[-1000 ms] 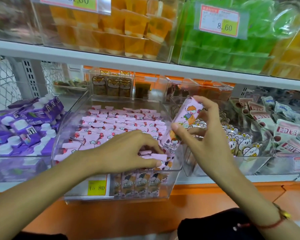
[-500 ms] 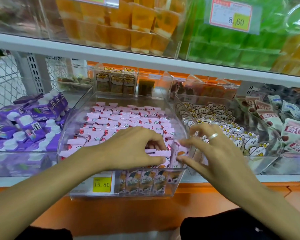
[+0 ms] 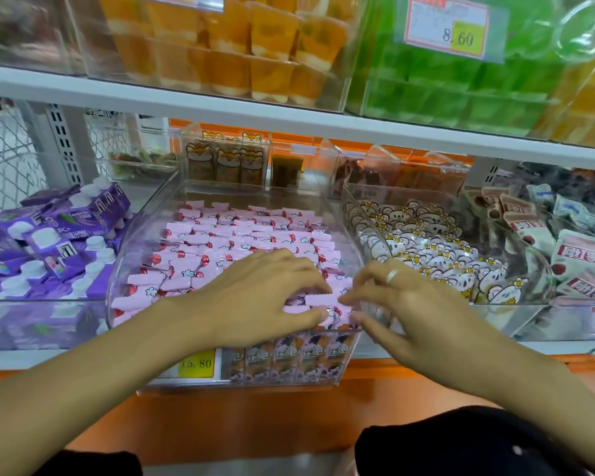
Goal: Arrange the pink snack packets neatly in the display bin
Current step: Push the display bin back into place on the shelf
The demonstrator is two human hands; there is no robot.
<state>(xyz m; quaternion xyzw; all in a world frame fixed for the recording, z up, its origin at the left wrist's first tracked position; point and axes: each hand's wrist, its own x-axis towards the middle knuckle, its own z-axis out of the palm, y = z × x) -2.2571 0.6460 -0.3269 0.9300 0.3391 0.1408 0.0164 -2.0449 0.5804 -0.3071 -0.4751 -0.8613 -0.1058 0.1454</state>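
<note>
Packets [image 3: 241, 242] filled the bin [image 3: 349, 214]; at its 5 o'clock corner the left hand [image 3: 255, 300] pressed them with relaxed fingers while the right hand [image 3: 413, 307] pinched one. Light, slippery wrappers looked best gripped by their crimped top edges.

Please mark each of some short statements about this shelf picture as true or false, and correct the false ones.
1. Both hands are at the front right corner of the clear bin of pink packets. True.
2. The right hand wears a ring. True.
3. The bin left of the clear bin holds green packets. False: the purple packets lie there.
4. The left hand holds a packet raised above the bin. False: it rests low on the packets at the front.
5. The yellow price tag on the bin front reads 8.60. False: it reads 15.80.
</note>
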